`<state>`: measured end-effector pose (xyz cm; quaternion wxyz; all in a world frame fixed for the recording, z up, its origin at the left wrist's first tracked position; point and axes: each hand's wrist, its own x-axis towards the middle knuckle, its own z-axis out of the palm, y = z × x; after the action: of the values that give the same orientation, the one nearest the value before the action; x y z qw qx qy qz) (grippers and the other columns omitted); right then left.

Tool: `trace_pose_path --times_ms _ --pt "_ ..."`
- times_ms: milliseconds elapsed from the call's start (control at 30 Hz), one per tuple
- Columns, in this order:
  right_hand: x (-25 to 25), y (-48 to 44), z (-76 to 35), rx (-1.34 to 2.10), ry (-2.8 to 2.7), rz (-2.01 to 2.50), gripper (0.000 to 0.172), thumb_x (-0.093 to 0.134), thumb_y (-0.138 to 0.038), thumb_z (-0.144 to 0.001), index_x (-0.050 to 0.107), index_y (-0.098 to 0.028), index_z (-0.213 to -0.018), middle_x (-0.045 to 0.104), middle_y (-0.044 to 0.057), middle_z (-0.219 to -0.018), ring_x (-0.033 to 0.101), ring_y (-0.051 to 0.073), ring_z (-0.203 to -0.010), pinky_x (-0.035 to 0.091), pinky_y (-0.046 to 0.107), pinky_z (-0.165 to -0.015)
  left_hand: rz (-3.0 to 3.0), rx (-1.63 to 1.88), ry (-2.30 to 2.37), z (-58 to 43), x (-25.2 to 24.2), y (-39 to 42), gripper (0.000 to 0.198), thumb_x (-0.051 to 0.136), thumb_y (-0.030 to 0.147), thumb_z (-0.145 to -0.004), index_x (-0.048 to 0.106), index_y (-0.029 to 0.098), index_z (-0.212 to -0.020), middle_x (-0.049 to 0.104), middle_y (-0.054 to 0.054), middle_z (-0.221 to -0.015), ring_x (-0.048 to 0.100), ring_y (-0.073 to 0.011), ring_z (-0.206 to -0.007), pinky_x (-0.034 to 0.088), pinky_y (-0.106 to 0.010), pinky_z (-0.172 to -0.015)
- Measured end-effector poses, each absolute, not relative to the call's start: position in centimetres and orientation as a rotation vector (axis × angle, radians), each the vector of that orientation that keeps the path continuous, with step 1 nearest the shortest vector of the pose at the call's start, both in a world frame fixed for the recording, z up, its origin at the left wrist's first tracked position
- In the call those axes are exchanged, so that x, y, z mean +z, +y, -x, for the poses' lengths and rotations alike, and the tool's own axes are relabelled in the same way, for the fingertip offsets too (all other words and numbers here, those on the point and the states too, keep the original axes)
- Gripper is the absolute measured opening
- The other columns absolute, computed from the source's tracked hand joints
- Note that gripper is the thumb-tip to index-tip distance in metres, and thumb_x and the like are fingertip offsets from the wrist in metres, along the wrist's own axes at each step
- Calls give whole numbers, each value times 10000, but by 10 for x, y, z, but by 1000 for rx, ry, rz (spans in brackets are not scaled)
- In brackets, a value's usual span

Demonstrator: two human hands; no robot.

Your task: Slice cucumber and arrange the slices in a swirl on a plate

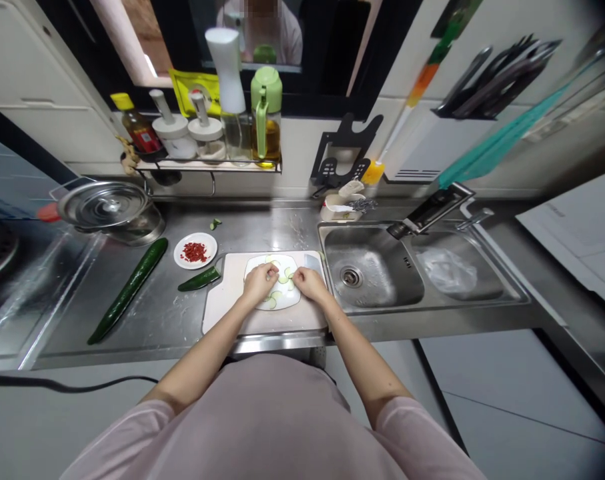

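A white plate (282, 301) lies on the pale cutting board (227, 300), with several thin, curved cucumber slices (273, 301) spread over it. Over the plate's left side, my left hand (260, 283) is closed in a pinch; what its fingertips hold is too small to make out. My right hand (311, 283) pinches at a cucumber slice near the plate's right rim. Beyond that hand, a flat grey piece like a knife blade (312, 262) rests on the board, partly hidden. A cut cucumber piece (199, 279) touches or nearly touches the board's left edge.
To the left are a whole cucumber (129, 288), a small plate (179, 256) of red bits and a lidded steel pot (137, 227). Cucumber scraps (215, 224) lie behind. A double sink (377, 267) is at right. Bottles (266, 113) stand on a rack above.
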<state>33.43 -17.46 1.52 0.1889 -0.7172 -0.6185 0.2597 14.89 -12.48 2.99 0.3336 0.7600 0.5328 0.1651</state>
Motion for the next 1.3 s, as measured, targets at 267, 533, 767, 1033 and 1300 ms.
trace_pose_path --times_ms 267,533,767,1033,1300 --pt "15 -167 -328 701 -1858 2088 161 517 -264 -847 656 -182 -849 691 54 -820 557 149 -705 299 229 -609 -2091 217 1432 -172 25 -121 173 547 262 -817 676 248 -932 713 -28 -911 614 -216 -931 391 -311 -818" --pt "19 -162 -324 662 -1965 2205 199 485 -269 -878 663 -187 -917 701 80 -907 598 182 -811 321 247 -659 -2183 100 1429 -187 20 -120 176 521 275 -852 675 230 -926 703 -67 -947 599 -240 -984 365 -372 -893" --pt "21 -160 -321 666 -2018 2290 221 460 -285 -899 646 -199 -980 695 83 -990 609 194 -919 350 255 -738 -2251 58 1440 -194 16 -119 194 491 232 -853 677 237 -906 686 -70 -969 585 -246 -987 367 -389 -886" --pt "19 -159 -321 706 -1934 2309 177 496 -277 -882 621 -202 -982 692 71 -973 607 186 -899 343 248 -714 -2250 57 1433 -194 14 -118 197 490 247 -850 679 234 -904 685 -74 -959 585 -256 -991 360 -408 -891" --pt "15 -158 -321 691 -1880 2324 174 493 -273 -875 609 -209 -988 689 68 -943 605 189 -874 337 253 -695 -2237 57 1433 -193 12 -117 205 493 261 -847 683 236 -918 684 -81 -964 585 -262 -999 349 -423 -910"
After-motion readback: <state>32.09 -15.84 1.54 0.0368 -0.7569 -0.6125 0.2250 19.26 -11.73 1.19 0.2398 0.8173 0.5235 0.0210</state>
